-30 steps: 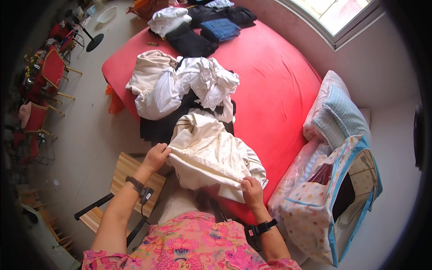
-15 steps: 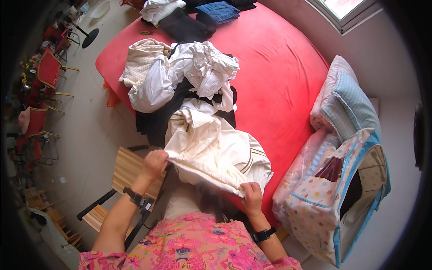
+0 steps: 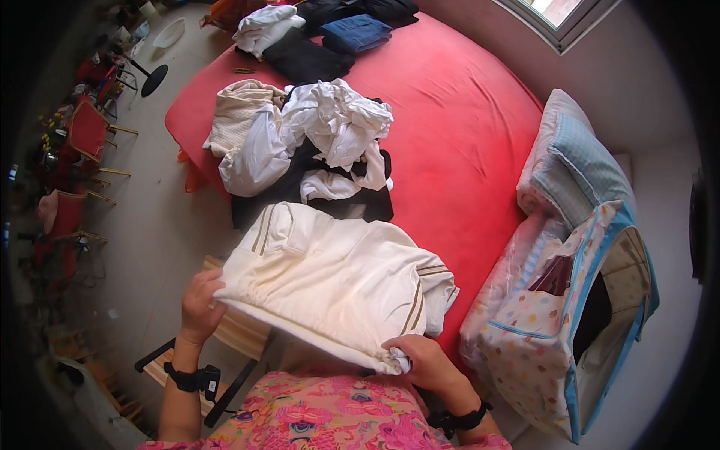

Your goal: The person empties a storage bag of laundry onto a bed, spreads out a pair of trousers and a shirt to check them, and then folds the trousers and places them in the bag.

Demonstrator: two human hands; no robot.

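A cream garment (image 3: 330,274) with thin brown stripes is stretched between my hands over the near edge of the bed; I cannot tell whether it is a top or trousers. My left hand (image 3: 201,306) is closed on the left end of its thick gathered edge. At the other end of that edge, my right hand (image 3: 426,361) grips the cloth, with a bit of whitish fabric bunched by the fingers. The far part of the garment rests on the bed. Beyond it lies a heap of white clothes (image 3: 341,120) mixed with black ones.
The bed has a red sheet (image 3: 457,135). Folded dark clothes (image 3: 307,56) and jeans (image 3: 355,33) lie at its far end. Pillows (image 3: 585,176) and a dotted storage bag (image 3: 525,341) stand at the right. Left are a wooden-slat chair (image 3: 244,334) and red chairs (image 3: 86,131).
My hands have moved apart and nearer to me, the left one further left. The garment has been drawn away from the heap and spread wider, showing its stripes on both sides.
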